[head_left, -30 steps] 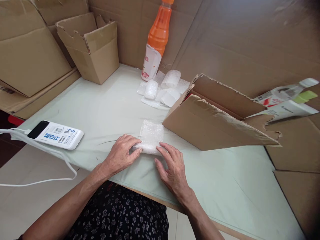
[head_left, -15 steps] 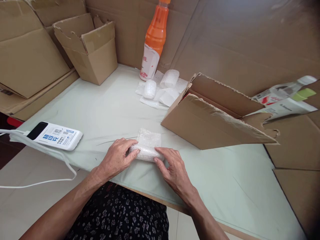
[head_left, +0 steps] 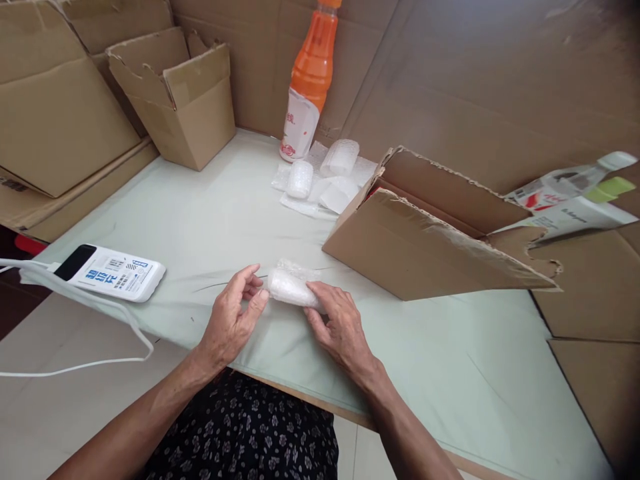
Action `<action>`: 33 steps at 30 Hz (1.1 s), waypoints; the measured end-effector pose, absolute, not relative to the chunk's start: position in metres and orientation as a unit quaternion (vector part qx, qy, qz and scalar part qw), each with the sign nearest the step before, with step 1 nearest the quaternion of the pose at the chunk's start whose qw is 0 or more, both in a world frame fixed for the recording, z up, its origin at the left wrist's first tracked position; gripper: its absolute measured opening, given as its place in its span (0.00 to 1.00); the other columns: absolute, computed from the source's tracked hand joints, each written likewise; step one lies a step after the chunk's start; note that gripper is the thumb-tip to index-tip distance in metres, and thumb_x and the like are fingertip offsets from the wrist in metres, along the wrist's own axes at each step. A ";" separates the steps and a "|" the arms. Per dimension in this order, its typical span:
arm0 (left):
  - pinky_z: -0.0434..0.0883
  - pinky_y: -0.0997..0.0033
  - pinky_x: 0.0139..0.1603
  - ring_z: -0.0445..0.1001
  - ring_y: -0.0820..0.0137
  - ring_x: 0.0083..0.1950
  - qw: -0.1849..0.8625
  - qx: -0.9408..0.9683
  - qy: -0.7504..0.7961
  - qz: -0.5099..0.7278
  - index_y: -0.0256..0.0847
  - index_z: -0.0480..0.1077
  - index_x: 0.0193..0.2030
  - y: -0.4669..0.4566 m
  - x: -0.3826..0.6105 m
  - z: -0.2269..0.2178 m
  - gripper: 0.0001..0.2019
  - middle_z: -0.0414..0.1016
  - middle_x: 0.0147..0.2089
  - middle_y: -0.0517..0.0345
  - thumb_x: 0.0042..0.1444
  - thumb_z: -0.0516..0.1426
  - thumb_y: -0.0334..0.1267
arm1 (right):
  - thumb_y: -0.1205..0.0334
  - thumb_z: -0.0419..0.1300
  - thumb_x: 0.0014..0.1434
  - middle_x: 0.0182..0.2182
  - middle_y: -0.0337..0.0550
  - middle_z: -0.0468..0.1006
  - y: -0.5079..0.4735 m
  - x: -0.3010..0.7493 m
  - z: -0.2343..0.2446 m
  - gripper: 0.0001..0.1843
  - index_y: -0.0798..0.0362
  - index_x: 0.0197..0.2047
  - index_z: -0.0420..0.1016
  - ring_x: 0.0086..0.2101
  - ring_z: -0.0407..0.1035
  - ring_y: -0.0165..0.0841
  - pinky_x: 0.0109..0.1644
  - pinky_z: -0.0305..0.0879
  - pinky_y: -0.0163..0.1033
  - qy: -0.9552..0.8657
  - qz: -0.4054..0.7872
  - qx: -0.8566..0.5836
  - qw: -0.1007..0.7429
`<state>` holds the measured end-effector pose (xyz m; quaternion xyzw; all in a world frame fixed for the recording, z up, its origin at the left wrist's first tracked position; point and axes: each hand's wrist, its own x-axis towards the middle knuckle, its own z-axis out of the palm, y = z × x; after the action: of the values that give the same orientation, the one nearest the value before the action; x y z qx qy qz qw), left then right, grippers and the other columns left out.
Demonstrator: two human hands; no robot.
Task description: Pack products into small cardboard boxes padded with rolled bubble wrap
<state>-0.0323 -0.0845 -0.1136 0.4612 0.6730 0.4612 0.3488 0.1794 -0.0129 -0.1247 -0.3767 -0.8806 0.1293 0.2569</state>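
Note:
A partly rolled piece of bubble wrap (head_left: 293, 287) lies on the pale green table cover in front of me. At its right end, my right hand (head_left: 336, 321) grips the roll between thumb and fingers. My left hand (head_left: 239, 310) is just off the left end, fingers apart and curved, holding nothing. A short flap of the wrap shows behind the roll. Farther back lie a small bubble wrap roll (head_left: 300, 179), a larger roll (head_left: 340, 157) and flat pieces of bubble wrap (head_left: 339, 194).
An orange drink bottle (head_left: 313, 73) stands behind the rolls. To the right is an open cardboard box (head_left: 440, 250), with a clear bottle and a white tube (head_left: 580, 220) beyond it. At left are a white power bank (head_left: 113, 272) with cables and another cardboard box (head_left: 200, 100).
The bubble wrap has been rolled farther away from me, so its flat flap is shorter. My left hand has come off the roll to the left; my right hand stays on it.

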 end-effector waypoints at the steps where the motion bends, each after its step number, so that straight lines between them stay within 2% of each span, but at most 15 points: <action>1: 0.73 0.63 0.47 0.75 0.62 0.51 0.381 0.429 0.664 0.480 0.40 0.64 0.65 -0.088 -0.031 -0.114 0.27 0.75 0.55 0.47 0.64 0.56 0.51 | 0.66 0.58 0.65 0.51 0.49 0.81 -0.014 0.180 -0.124 0.18 0.51 0.58 0.71 0.48 0.76 0.44 0.49 0.69 0.49 -0.870 0.152 -0.383 0.270; 3: 0.72 0.60 0.55 0.74 0.61 0.56 0.449 0.369 0.630 0.515 0.41 0.62 0.66 -0.093 -0.028 -0.113 0.29 0.72 0.60 0.46 0.62 0.59 0.51 | 0.64 0.59 0.65 0.50 0.48 0.82 -0.018 0.181 -0.122 0.17 0.51 0.57 0.72 0.47 0.76 0.43 0.49 0.69 0.48 -0.855 0.190 -0.390 0.283; 6: 0.68 0.60 0.61 0.72 0.58 0.60 0.537 0.298 0.559 0.557 0.39 0.62 0.66 -0.091 -0.021 -0.112 0.35 0.72 0.61 0.45 0.54 0.66 0.48 | 0.63 0.60 0.65 0.49 0.47 0.82 -0.028 0.176 -0.115 0.16 0.50 0.56 0.72 0.47 0.76 0.42 0.50 0.69 0.48 -0.851 0.226 -0.377 0.287; 11: 0.69 0.65 0.53 0.75 0.63 0.51 0.619 0.234 0.481 0.575 0.42 0.61 0.68 -0.089 -0.013 -0.111 0.40 0.78 0.46 0.54 0.51 0.69 0.45 | 0.66 0.59 0.66 0.48 0.44 0.83 -0.045 0.162 -0.104 0.14 0.49 0.54 0.72 0.44 0.76 0.40 0.49 0.67 0.47 -0.861 0.284 -0.331 0.262; 15: 0.69 0.64 0.57 0.74 0.61 0.56 0.636 0.228 0.434 0.596 0.43 0.59 0.69 -0.091 -0.013 -0.111 0.41 0.78 0.54 0.50 0.51 0.70 0.42 | 0.66 0.59 0.66 0.49 0.44 0.81 -0.048 0.161 -0.104 0.14 0.48 0.55 0.71 0.46 0.75 0.39 0.51 0.67 0.47 -0.852 0.303 -0.337 0.261; 17: 0.70 0.64 0.57 0.75 0.61 0.56 0.632 0.233 0.425 0.605 0.43 0.59 0.69 -0.091 -0.014 -0.111 0.40 0.77 0.55 0.49 0.52 0.70 0.41 | 0.64 0.60 0.65 0.53 0.47 0.78 -0.048 0.163 -0.107 0.15 0.48 0.55 0.72 0.50 0.73 0.41 0.54 0.67 0.49 -0.848 0.292 -0.350 0.271; 19: 0.71 0.66 0.55 0.76 0.63 0.53 0.624 0.244 0.424 0.609 0.44 0.59 0.69 -0.090 -0.014 -0.111 0.39 0.77 0.54 0.50 0.53 0.69 0.40 | 0.61 0.61 0.64 0.60 0.51 0.72 -0.047 0.166 -0.111 0.20 0.47 0.59 0.69 0.58 0.68 0.45 0.59 0.66 0.53 -0.841 0.282 -0.361 0.289; 21: 0.72 0.66 0.53 0.76 0.64 0.52 0.625 0.262 0.417 0.606 0.45 0.58 0.69 -0.090 -0.014 -0.110 0.38 0.77 0.54 0.50 0.55 0.68 0.40 | 0.58 0.64 0.63 0.65 0.54 0.67 -0.046 0.169 -0.115 0.32 0.47 0.67 0.61 0.63 0.63 0.48 0.63 0.63 0.56 -0.828 0.300 -0.369 0.296; 23: 0.73 0.66 0.53 0.77 0.62 0.53 0.631 0.282 0.402 0.601 0.46 0.58 0.70 -0.090 -0.013 -0.110 0.38 0.77 0.55 0.50 0.56 0.68 0.40 | 0.54 0.66 0.61 0.66 0.55 0.66 -0.043 0.171 -0.118 0.42 0.47 0.73 0.52 0.63 0.63 0.48 0.64 0.63 0.57 -0.813 0.352 -0.371 0.278; 25: 0.73 0.65 0.54 0.77 0.62 0.53 0.631 0.297 0.395 0.597 0.47 0.57 0.70 -0.091 -0.012 -0.110 0.37 0.76 0.56 0.50 0.56 0.67 0.39 | 0.52 0.68 0.59 0.65 0.55 0.68 -0.041 0.172 -0.120 0.46 0.47 0.74 0.50 0.61 0.66 0.48 0.63 0.65 0.56 -0.799 0.403 -0.371 0.249; 27: 0.74 0.66 0.54 0.77 0.63 0.53 0.622 0.309 0.406 0.594 0.48 0.58 0.70 -0.092 -0.012 -0.109 0.37 0.76 0.56 0.51 0.56 0.67 0.39 | 0.53 0.68 0.58 0.63 0.53 0.71 -0.038 0.171 -0.120 0.41 0.48 0.71 0.57 0.59 0.68 0.47 0.62 0.66 0.55 -0.787 0.428 -0.376 0.237; 30: 0.73 0.68 0.54 0.76 0.65 0.53 0.604 0.321 0.440 0.581 0.46 0.59 0.69 -0.092 -0.012 -0.109 0.36 0.76 0.56 0.51 0.57 0.67 0.41 | 0.58 0.67 0.60 0.54 0.47 0.78 -0.038 0.169 -0.118 0.25 0.47 0.59 0.70 0.52 0.72 0.42 0.57 0.68 0.50 -0.775 0.432 -0.381 0.259; 33: 0.73 0.69 0.54 0.76 0.66 0.52 0.597 0.324 0.460 0.571 0.45 0.60 0.69 -0.091 -0.013 -0.110 0.36 0.76 0.55 0.51 0.56 0.67 0.42 | 0.61 0.65 0.61 0.47 0.43 0.80 -0.039 0.166 -0.115 0.15 0.47 0.52 0.74 0.45 0.73 0.39 0.51 0.69 0.46 -0.779 0.422 -0.375 0.273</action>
<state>-0.0133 -0.0909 -0.1100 0.3242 0.4602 0.5715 0.5970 0.1665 -0.0387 -0.1146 -0.3751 -0.7791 0.4219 0.2727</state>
